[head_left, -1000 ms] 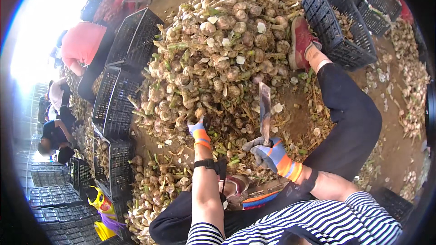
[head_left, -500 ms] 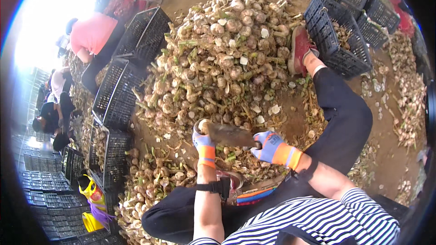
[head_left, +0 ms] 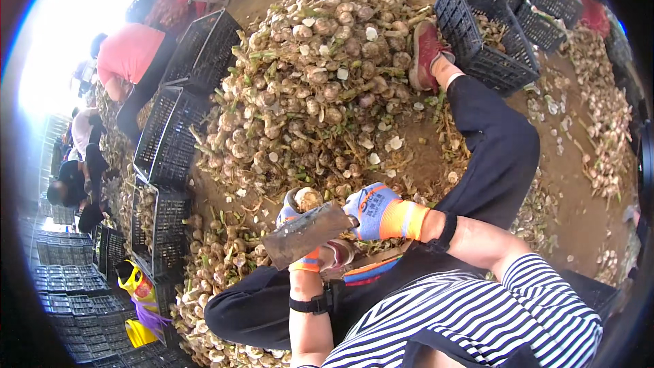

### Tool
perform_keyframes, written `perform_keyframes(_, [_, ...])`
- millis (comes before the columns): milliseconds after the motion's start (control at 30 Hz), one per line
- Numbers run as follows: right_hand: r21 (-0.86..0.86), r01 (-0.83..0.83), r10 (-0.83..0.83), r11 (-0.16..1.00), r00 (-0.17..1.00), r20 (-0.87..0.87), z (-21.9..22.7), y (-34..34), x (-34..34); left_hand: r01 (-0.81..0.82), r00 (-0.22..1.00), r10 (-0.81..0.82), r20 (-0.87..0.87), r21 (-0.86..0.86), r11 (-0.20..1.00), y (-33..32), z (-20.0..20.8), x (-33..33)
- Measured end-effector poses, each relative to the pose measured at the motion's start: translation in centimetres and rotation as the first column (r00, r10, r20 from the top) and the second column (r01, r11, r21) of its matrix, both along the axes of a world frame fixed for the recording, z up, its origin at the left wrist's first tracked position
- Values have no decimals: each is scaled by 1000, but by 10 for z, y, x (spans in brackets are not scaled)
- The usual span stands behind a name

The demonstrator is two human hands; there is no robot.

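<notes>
A pale garlic bulb [head_left: 308,198] rests in my left hand [head_left: 287,214], whose gloved fingers are closed around it. My right hand [head_left: 376,211], also in a blue and orange glove, grips the handle of a broad, dirt-stained cleaver [head_left: 305,234]. The cleaver's blade slants down to the left just below the bulb and hides part of my left hand and wrist. Whether the blade touches the bulb, I cannot tell. Beyond both hands rises a big heap of untrimmed garlic [head_left: 306,95] with stems and roots.
Black plastic crates stand left of the heap [head_left: 167,136] and at the far right [head_left: 484,37]. Trimmed bulbs [head_left: 204,307] lie beside my left knee. A yellow bag [head_left: 142,286] hangs by the left crates. A person in a pink top [head_left: 129,54] bends at the far left.
The cleaver has swung from level beside the bulb to a downward slant across my left wrist. My right hand has moved left, closer to the bulb. The whole view has shifted slightly.
</notes>
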State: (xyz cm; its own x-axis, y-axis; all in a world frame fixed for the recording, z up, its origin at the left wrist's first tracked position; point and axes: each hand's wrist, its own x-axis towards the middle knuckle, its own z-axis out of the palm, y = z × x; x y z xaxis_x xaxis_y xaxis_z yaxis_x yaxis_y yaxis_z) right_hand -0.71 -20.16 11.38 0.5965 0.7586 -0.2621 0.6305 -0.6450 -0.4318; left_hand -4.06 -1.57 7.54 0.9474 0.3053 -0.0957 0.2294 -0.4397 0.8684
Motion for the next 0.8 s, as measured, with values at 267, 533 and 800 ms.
perform_keyframes(267, [-53, 15, -17, 998, 999, -27, 4, -3, -5, -19, 999, 19, 30, 14, 1000, 6, -10, -12])
perform_keyframes(533, [-54, -38, 36, 998, 999, -34, 2, -2, -1, 29, 996, -40, 77, 149, 988, -8, 9, -12])
perform_keyframes(800, [-65, 311, -317, 948, 942, -111, -40, -18, 36, 55, 992, -91, 92, 334, 941, -39, 38, -15])
